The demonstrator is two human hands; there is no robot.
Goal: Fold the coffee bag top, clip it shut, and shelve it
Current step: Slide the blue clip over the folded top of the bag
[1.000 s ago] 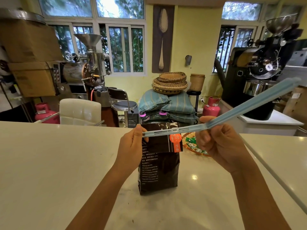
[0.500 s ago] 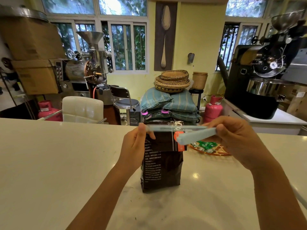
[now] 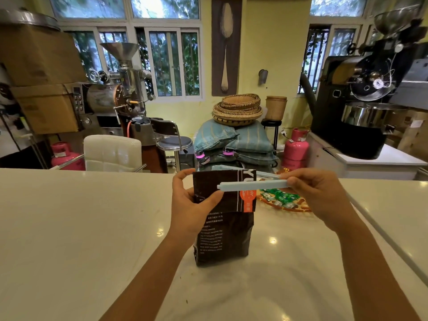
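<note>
Your left hand [image 3: 192, 205] pinched the folded top of the bag [image 3: 223, 230], which stood upright on the counter [image 3: 69, 228]. Your right hand [image 3: 319, 195] gripped the clip [image 3: 253, 185], its front bar across the fold. Beyond lay a tray [image 3: 287, 203] of sweets.

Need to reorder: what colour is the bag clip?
Pale blue clip, seen in the head view.

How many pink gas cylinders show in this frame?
2. One gas cylinder stands far left behind the counter, beside the white chair; the other stands right of the stacked sacks. Others may be hidden.
</note>
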